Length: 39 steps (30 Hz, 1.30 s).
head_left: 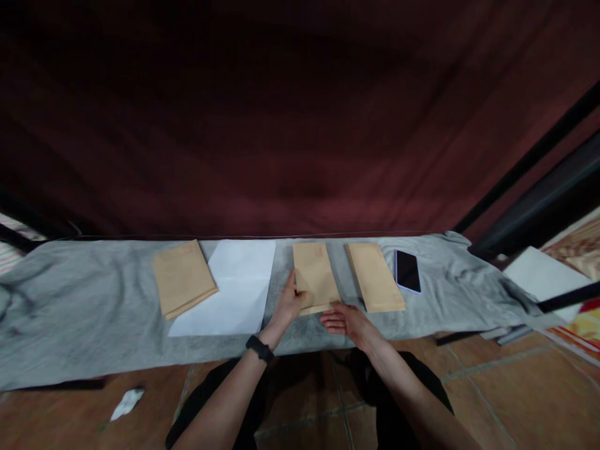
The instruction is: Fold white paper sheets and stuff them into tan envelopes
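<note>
A brown paper envelope (pixel 315 272), with faint red print near its top right, lies in front of me on the grey cloth. It looks like a small stack, as its lower edge shows layers. My left hand (pixel 291 301) grips its lower left side, thumb on top. At the lower right corner, my right hand (pixel 344 320) touches the edge with its fingers stretched out. More brown envelopes (pixel 375 275) lie to the right. On the left, another pile of brown envelopes (pixel 184 275) partly covers a white paper sheet (pixel 241 281) with a crease across it.
A phone (pixel 407 272) with a dark screen lies right of the envelopes. Grey cloth (pixel 94 300) covers the narrow bench, backed by a dark red curtain (pixel 290 156). A crumpled white tissue (pixel 126 403) is on the tiled floor. Dark bars stand at the right.
</note>
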{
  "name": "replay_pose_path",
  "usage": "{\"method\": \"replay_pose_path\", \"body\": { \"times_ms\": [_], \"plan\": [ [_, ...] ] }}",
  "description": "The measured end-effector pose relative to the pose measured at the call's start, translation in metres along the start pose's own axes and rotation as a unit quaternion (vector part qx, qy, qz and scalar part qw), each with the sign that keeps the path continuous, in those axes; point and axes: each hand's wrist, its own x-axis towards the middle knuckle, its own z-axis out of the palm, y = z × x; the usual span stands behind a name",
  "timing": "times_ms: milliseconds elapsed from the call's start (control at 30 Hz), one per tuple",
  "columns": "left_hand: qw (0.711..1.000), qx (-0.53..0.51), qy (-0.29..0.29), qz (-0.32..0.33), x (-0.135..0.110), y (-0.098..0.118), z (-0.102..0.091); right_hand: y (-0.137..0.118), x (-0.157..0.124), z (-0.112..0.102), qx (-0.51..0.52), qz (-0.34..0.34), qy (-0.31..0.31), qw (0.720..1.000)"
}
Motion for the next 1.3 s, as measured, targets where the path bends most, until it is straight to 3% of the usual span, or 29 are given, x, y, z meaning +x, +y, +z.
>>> {"method": "replay_pose_path", "body": {
  "times_ms": [67,200,400,600,900,1000,1067,1133,1233,1300],
  "plan": [
    [0.992,0.120,0.015,0.039,-0.004,-0.001,0.001,0.001,0.001,-0.002,-0.002,-0.004,-0.001,1.000],
    [0.942,0.302,0.018,0.146,-0.018,0.007,0.006,0.003,0.004,-0.005,-0.011,-0.008,0.002,1.000],
    [0.860,0.376,-0.202,0.281,-0.052,0.010,0.018,0.003,0.006,-0.006,-0.005,-0.020,0.048,0.999],
    [0.790,0.487,-0.233,0.290,-0.069,-0.011,0.018,-0.005,0.002,-0.005,-0.046,0.033,0.053,0.997],
    [0.779,0.489,-0.260,0.293,-0.067,-0.013,0.016,-0.018,-0.011,-0.020,-0.212,0.049,0.043,0.975],
    [0.776,0.492,-0.270,0.288,-0.067,-0.010,0.014,-0.016,-0.011,-0.021,-0.265,-0.018,0.047,0.963],
    [0.773,0.497,-0.271,0.286,-0.068,-0.009,0.014,-0.009,-0.012,-0.018,-0.304,-0.133,0.066,0.941],
    [0.773,0.500,-0.270,0.282,-0.068,-0.010,0.014,0.000,-0.013,-0.012,-0.366,-0.242,0.072,0.896],
    [0.775,0.512,-0.263,0.262,-0.069,-0.014,0.016,0.018,-0.018,-0.005,-0.497,-0.311,0.038,0.809],
    [0.775,0.524,-0.250,0.249,-0.069,-0.017,0.016,0.031,-0.021,-0.002,-0.586,-0.343,0.021,0.734]
  ]
}}
